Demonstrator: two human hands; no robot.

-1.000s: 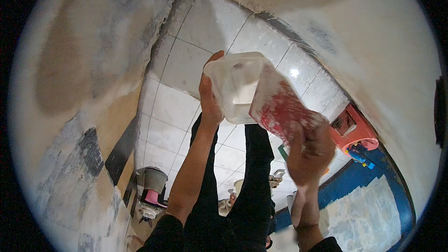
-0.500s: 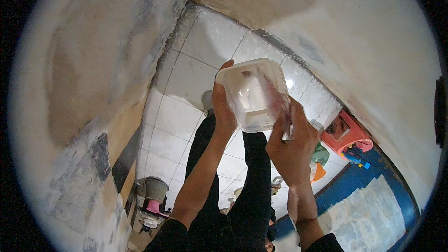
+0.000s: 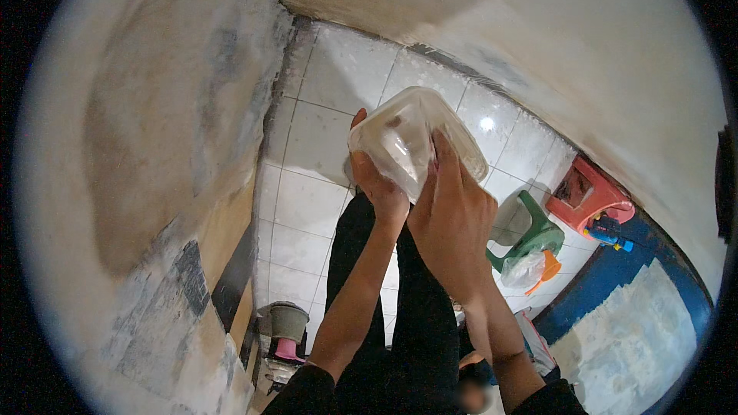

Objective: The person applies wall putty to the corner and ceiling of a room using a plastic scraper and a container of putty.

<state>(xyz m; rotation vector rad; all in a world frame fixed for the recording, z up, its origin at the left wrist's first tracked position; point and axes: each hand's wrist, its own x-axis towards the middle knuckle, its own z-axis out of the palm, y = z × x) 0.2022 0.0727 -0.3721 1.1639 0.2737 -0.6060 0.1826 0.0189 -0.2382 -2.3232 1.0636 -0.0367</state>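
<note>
My left hand (image 3: 375, 180) grips a translucent square plastic container (image 3: 392, 134) by its left side, held over the tiled floor above my legs. My right hand (image 3: 455, 223) is closed, its fingertips down in the right half of the container. A reddish edge of the flat scraper (image 3: 433, 164) shows beside those fingers; the rest of it is hidden by the hand and cloudy plastic.
Patchy plastered walls (image 3: 169, 123) meet at the corner. At right are a red stool (image 3: 603, 198), a green stool (image 3: 538, 224) with a bag, and a blue patched surface (image 3: 676, 296). A bucket (image 3: 289, 319) stands lower left. Another person (image 3: 473, 392) shows at the bottom.
The red scraper, broadly visible a second ago, has swung down into the container and is mostly covered by my right hand. The container has tilted, and the green stool has come into fuller view.
</note>
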